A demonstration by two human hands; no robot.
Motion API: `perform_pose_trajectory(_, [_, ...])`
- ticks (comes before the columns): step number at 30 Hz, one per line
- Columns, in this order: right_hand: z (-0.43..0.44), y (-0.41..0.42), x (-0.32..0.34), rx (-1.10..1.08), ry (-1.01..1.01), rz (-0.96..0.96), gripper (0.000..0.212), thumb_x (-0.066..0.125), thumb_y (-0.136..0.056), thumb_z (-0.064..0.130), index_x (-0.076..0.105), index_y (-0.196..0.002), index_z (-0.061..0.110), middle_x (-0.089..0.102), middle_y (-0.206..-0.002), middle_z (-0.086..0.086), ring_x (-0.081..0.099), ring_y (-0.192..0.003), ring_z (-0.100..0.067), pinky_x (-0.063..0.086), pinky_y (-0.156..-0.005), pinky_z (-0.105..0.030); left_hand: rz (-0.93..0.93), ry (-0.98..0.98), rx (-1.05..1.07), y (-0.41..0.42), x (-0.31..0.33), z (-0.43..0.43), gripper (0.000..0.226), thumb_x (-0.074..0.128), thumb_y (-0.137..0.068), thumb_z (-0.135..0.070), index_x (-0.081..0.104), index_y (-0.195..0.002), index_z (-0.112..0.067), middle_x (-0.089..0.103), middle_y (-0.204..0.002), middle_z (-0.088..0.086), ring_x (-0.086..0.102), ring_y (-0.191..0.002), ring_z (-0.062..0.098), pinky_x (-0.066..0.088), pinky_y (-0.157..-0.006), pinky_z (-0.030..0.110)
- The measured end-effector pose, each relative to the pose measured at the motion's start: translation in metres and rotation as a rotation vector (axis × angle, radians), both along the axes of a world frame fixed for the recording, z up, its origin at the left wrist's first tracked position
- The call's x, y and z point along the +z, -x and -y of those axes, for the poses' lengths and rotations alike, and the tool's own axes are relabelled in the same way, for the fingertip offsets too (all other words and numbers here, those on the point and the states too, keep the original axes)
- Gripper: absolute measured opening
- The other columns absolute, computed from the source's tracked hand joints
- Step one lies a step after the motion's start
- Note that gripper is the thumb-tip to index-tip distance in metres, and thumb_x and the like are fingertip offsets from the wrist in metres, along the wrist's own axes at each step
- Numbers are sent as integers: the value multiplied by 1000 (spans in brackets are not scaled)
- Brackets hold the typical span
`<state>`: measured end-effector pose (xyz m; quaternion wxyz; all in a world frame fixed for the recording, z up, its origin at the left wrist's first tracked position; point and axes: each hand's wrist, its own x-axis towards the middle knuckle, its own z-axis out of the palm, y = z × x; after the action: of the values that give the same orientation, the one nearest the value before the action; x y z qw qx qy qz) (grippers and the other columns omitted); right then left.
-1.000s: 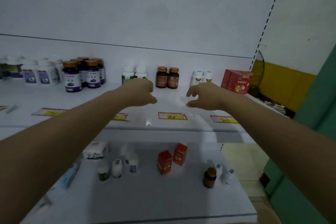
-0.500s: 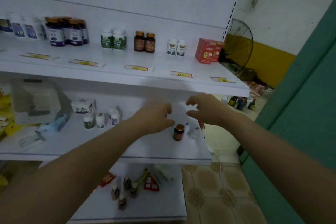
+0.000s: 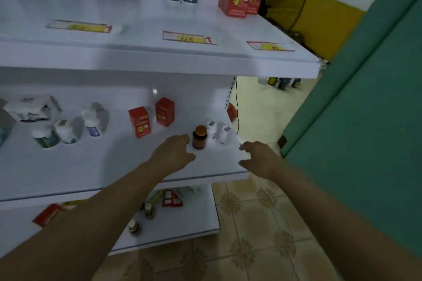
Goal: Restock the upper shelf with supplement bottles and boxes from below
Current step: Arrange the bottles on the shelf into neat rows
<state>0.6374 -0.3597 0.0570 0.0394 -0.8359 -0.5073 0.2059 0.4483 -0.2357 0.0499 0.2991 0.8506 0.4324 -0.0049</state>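
The left hand (image 3: 172, 152), loosely curled and empty, sits just beside the amber bottle with an orange cap (image 3: 199, 138) on the white middle shelf (image 3: 114, 173). The right hand (image 3: 257, 158) hovers slack-fingered and empty near two small white bottles (image 3: 225, 135). These and two red cardboard boxes (image 3: 139, 125) await lifting to the partly stocked upper shelf (image 3: 159, 57).

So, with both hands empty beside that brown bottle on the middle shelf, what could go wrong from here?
The brown bottle stands close beside two small white bottles near the open right end of the middle shelf; a careless grip by the left hand could topple them onto the tiled floor. The right hand hangs past that end, near a dangling black cable, and might snag it.
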Motion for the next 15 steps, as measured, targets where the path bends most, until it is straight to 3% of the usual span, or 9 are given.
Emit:
perform_pose_trajectory(2, [-12, -14, -14, -44, -1, -7, 50, 57, -92, 28, 42, -138, 15, 56, -129, -12, 55, -117, -21, 41, -90, -24, 15, 7, 18, -20, -11, -14, 49, 59, -89, -28, 45, -131, -7, 52, -130, 14, 52, -115, 28, 44, -94, 35])
perform_pose_trajectory(5, [-30, -32, -36, -83, 19, 2, 55, 58, -91, 29, 39, -140, 15, 49, -135, -12, 50, -122, -25, 42, -97, -31, 3, 7, 0, -52, -23, -34, 39, 56, -91, -24, 52, -120, 1, 59, -118, 18, 57, -105, 33, 43, -81, 32])
perform_pose_trajectory(8, [-53, -50, -58, -91, 43, 2, 60, 58, -90, 30, 35, -142, 15, 47, -136, -13, 47, -124, -29, 42, -101, -38, -30, -59, -2, -84, -39, -64, 38, 61, -85, -28, 52, -113, -2, 59, -111, 16, 58, -91, 30, 44, -71, 32])
perform_pose_trajectory(15, [-107, -85, -93, -78, -63, 6, 72, 61, -89, 26, 21, -148, 15, 36, -141, -17, 45, -126, -35, 42, -98, -39, -93, -156, -46, -143, -75, -114, 51, 62, -85, -32, 44, -123, -2, 49, -119, 19, 52, -106, 34, 43, -77, 36])
